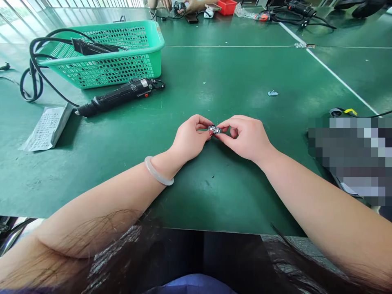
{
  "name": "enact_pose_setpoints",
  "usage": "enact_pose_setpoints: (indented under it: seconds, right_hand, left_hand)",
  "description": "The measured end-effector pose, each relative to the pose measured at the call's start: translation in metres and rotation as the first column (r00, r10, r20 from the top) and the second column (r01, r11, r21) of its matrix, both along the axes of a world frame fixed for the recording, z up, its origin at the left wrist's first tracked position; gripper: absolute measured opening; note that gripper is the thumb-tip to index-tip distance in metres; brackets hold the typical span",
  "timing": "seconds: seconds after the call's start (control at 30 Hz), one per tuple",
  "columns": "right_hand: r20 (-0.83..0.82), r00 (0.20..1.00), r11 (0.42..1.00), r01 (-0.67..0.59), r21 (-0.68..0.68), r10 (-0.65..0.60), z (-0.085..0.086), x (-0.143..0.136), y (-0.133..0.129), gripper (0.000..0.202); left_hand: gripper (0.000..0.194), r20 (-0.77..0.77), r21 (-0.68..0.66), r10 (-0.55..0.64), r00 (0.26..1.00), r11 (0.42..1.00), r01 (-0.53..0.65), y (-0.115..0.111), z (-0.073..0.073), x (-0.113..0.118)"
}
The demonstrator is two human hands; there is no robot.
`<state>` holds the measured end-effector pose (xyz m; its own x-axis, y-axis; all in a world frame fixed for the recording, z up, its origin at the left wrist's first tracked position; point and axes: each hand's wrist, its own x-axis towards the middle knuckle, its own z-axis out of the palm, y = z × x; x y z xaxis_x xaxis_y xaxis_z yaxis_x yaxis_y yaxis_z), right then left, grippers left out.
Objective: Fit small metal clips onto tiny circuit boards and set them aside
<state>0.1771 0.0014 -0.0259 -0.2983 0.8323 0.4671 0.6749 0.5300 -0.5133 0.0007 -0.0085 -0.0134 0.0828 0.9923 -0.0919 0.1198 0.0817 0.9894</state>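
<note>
Between my fingertips, above the green table, is a small black and silver part. My left hand pinches its left end with thumb and fingers; a pale bangle circles that wrist. My right hand grips the right end the same way. The part's underside and fine details cannot be made out. A small pale piece lies on the table beyond my right hand.
A green basket holding a black cabled item stands at the back left. Before it lies a black electric screwdriver, beside a paper-wrapped block. A blurred-out object is at right. Another person's hands work at the far edge.
</note>
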Motion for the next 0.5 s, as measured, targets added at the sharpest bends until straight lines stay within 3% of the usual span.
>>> enact_pose_setpoints:
  seconds: [0.17,0.3,0.5]
  right_hand:
    - [-0.053,0.998,1.000,0.022,-0.022,-0.023,0.002,0.000,-0.003,0.014]
    - [-0.044,0.999,1.000,-0.015,-0.015,0.014,0.004,-0.002,-0.006,0.014]
    - [0.029,0.999,0.999,-0.036,-0.020,0.036,0.004,-0.009,-0.009,0.012]
  left_hand:
    - [0.011,0.264,-0.120,0.020,0.964,0.993,0.012,-0.005,0.009,0.004]
    - [0.014,0.434,-0.218,0.010,0.901,0.971,0.094,-0.008,0.013,0.004]
    - [0.016,0.499,-0.312,0.064,0.864,0.944,0.110,-0.009,0.007,0.003]
